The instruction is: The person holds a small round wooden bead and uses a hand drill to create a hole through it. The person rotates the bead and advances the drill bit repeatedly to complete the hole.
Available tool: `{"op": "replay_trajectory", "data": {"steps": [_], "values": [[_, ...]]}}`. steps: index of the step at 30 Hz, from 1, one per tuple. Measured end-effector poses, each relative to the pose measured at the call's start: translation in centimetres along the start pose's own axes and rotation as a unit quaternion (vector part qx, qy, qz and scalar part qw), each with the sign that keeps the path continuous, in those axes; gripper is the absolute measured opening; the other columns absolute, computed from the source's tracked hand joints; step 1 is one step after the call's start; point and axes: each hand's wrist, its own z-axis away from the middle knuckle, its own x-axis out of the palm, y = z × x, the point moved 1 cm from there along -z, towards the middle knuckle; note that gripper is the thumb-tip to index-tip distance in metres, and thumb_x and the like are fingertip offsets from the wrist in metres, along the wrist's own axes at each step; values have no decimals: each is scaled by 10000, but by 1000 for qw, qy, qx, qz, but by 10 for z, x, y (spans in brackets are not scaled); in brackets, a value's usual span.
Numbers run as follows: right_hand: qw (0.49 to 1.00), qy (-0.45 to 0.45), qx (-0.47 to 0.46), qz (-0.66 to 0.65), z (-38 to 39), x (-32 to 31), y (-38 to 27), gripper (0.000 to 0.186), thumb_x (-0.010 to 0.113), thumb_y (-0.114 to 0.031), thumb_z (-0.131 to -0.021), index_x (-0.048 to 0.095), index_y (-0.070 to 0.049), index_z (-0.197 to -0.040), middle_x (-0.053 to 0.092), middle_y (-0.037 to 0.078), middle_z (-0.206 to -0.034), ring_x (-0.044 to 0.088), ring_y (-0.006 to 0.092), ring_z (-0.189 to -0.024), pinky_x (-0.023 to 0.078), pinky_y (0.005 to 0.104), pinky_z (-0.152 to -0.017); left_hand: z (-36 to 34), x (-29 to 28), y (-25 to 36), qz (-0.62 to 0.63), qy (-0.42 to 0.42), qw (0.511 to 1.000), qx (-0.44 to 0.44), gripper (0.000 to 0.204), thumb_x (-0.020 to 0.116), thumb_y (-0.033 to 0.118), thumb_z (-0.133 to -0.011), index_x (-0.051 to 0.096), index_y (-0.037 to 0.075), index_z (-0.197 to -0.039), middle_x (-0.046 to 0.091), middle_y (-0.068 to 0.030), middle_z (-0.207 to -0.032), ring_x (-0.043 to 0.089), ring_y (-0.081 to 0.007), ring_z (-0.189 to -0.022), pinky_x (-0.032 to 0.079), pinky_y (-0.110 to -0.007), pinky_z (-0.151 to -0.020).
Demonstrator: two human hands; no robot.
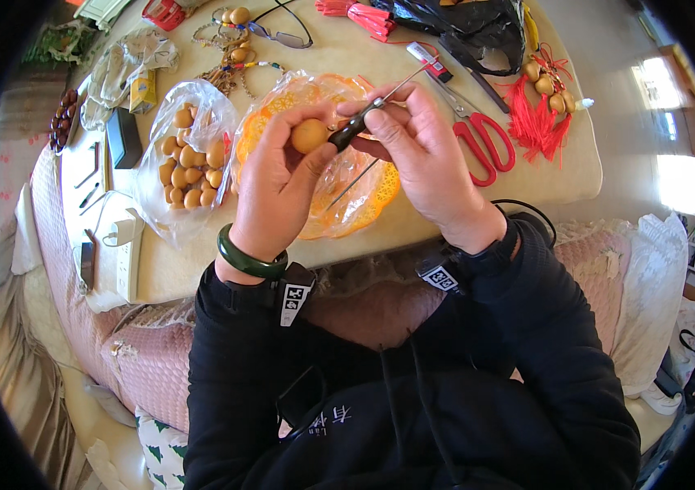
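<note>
Head view: left fingers hold gourd, right fingers tool.

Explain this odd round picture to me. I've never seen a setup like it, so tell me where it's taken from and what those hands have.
There is no robot here, just a person's two bare hands. The one picture comes from a wide fisheye camera worn on their head, looking down; that lens bends straight edges and leaves the dark rim. Picture left is the wearer's left.

The left hand curls around a tan ball. The right hand grips a dark-handled tool with a thin metal shaft.

On the cream table lie a clear bag of similar tan pieces, red-handled scissors, red tassels, and glasses.
</note>
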Motion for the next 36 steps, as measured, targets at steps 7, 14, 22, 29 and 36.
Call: {"op": "replay_trajectory", "data": {"steps": [7,14,22,29,36], "values": [[997,-30,63,-32,1,5,5,148,480,-115,-1035,470,-46,-1166,642,123,-1188,634,176,-1076,538,327,-950,-3,6,-3,80,19,997,-2,269,541,-15,-977,473,5,-1236,570,-119,-1282,536,-170,-1222,435,-288,-1032],[989,4,121,-84,1,11,6,185,459,-141,-1039,466,-39,-1194,612,99,-1077,652,177,-966,554,333,-878,-2,12,-1,182,43,982,-25,292,539,-31,-969,454,4,-1246,555,-141,-1308,528,-190,-1245,422,-299,-1051],[918,-3,314,-243,14,16,2,152,522,-243,-1016,550,-96,-1046,494,-9,-743,406,73,-521,375,248,-465,6,28,8,-81,85,984,136,353,688,-30,-860,574,12,-1192,515,-197,-1382,542,-227,-1222,462,-298,-988],[879,-76,325,-340,13,17,-5,216,536,-294,-1020,566,-89,-1080,514,-37,-753,346,34,-473,308,192,-423,3,30,28,-92,97,979,154,438,785,12,-759,604,7,-1158,557,-194,-1303,567,-327,-1178,475,-383,-960],[906,-27,322,-274,14,20,-7,195,565,-299,-1005,601,-108,-994,544,-37,-714,345,29,-452,283,183,-395,51,40,108,-60,55,953,293,429,769,12,-759,592,-10,-1150,562,-180,-1263,566,-310,-1149,474,-378,-943]]}}
